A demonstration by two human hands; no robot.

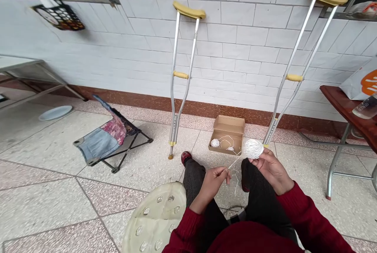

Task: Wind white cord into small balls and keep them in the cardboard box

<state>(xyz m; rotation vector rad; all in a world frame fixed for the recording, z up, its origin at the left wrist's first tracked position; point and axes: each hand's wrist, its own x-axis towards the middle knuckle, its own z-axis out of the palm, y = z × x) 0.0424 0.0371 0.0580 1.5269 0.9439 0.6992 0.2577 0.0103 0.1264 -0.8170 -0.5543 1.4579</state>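
My right hand (272, 168) is closed around the underside of a ball of white yarn (253, 149), held up over my right knee. Between thumb and fingers my left hand (212, 182) pinches a strand of yarn (235, 162), which slants up toward the ball. Loose, crinkled ends of the strand dangle just right of my left fingers. Beyond my feet an open cardboard box (225, 151) stands on the floor, its lid raised toward the wall. Inside it lie a smaller ball of yarn (215, 143) and some looped loose yarn.
Two crutches (180, 75) (294, 78) lean on the tiled wall. A folding chair (103, 143) stands at left, a pale round plastic stool (153, 221) by my left leg. At right, a red-brown table (338, 102) bears a bag and a clear cup. A plate (55, 113) lies on the floor.
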